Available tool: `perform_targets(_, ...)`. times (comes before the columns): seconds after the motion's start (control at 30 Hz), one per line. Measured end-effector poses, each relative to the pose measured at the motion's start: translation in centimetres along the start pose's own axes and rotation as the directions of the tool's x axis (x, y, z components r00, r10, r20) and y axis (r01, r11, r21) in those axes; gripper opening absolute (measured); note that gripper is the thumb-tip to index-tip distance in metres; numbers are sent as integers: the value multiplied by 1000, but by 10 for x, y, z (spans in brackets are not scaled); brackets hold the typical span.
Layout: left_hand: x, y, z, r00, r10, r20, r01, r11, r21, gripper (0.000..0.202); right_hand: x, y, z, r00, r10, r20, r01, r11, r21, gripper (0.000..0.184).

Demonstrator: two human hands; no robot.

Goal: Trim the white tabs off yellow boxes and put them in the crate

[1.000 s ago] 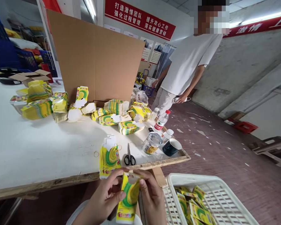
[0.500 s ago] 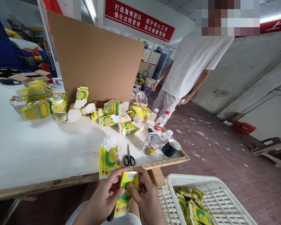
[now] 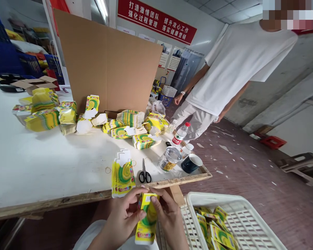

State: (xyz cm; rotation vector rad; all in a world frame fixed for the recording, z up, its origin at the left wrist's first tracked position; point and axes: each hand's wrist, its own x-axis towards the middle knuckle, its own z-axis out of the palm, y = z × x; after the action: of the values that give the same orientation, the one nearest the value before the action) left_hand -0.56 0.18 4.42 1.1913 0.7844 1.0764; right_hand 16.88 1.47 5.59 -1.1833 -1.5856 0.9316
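Note:
Between my two hands is a small yellow and green carton (image 3: 148, 222), held upright over my lap below the table edge. My left hand (image 3: 126, 215) grips its left side, the thumb on the front panel. My right hand (image 3: 167, 215) closes on the right side, its thumb pressed near the top over the barcode area. Just beyond my hands, a fanned stack of flat cartons (image 3: 123, 175) lies at the table edge. Black-handled scissors (image 3: 145, 173) rest to the right of that stack.
A white basket (image 3: 242, 205) with several yellow cartons stands to my right. A dark mug (image 3: 191, 164), a clear jar (image 3: 169, 159) and a red-capped bottle (image 3: 181, 134) stand at the table's right corner. Bundled cartons (image 3: 130, 118) line a cardboard sheet (image 3: 104, 66). A person (image 3: 240, 66) stands beyond.
The carton has turned more upright and shifted slightly right in my hands. My right thumb has moved up towards its top. The person in white has moved right and nearer.

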Motion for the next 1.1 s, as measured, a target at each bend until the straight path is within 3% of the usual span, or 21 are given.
perform_targets(0.1, 1, -2, 6, 999, 32, 21, -33, 998, 48, 41, -2, -2, -2, 999, -42, -31, 43, 999, 12, 22)
perform_targets(0.2, 3, -4, -4, 989, 135, -53, -114, 950, 289, 40, -7, -5, -28, 963, -176, -206, 121, 959, -255, 22)
perform_targets(0.23, 4, -5, -11, 977, 188, -99, -133, 906, 403, 41, -10, -6, -43, 916, -257, -309, 114, 903, -414, 24)
perform_targets(0.3, 5, -10, -27, 940, 288, -181, -122, 783, 610, 47, -14, -8, -74, 755, -440, -486, -29, 717, -696, 29)
perform_targets(0.33, 6, -14, -34, 931, 308, -195, -96, 723, 684, 53, -16, -8, -86, 692, -496, -525, -123, 636, -762, 33)
perform_targets(0.37, 6, -17, -40, 927, 314, -204, -67, 674, 735, 58, -16, -7, -94, 657, -517, -549, -186, 595, -782, 38)
perform_targets(0.4, 6, -21, -44, 930, 306, -202, -44, 640, 767, 63, -16, -6, -97, 663, -490, -566, -212, 602, -770, 42)
perform_targets(0.47, 6, -27, -45, 944, 273, -182, -25, 612, 790, 68, -10, 2, -82, 756, -311, -576, -190, 738, -648, 46)
perform_targets(0.53, 5, -30, -42, 957, 245, -153, -35, 625, 780, 69, 0, 15, -47, 880, -55, -472, -168, 893, -417, 45)
perform_targets(0.6, 5, -29, -38, 965, 226, -134, -48, 652, 756, 69, 14, 30, -3, 945, 92, -313, -162, 965, -206, 46)
perform_targets(0.67, 5, -27, -38, 969, 207, -134, -44, 682, 730, 67, 26, 43, 34, 960, 168, -226, -186, 981, -57, 49)
perform_targets(0.73, 4, -24, -40, 970, 196, -147, -39, 716, 697, 65, 35, 50, 55, 961, 201, -189, -195, 980, 48, 53)
perform_targets(0.8, 3, -19, -41, 955, 225, -195, -48, 761, 647, 59, 38, 50, 59, 958, 212, -192, -191, 974, 119, 53)
perform_targets(0.87, 3, -13, -39, 912, 266, -313, -51, 829, 556, 55, 36, 45, 53, 950, 237, -203, -190, 955, 226, 50)
perform_targets(0.97, 5, -3, -31, 837, 215, -503, -78, 957, 279, 57, 26, 31, 42, 937, 317, -150, -215, 858, 466, 45)
perform_targets(1.03, 8, 0, -26, 867, 88, -491, -94, 995, 13, 59, 17, 23, 43, 933, 354, -73, -250, 779, 575, 42)
perform_targets(1.1, 10, 0, -22, 931, -37, -362, -58, 967, -248, 58, 9, 17, 48, 928, 372, 6, -291, 716, 635, 38)
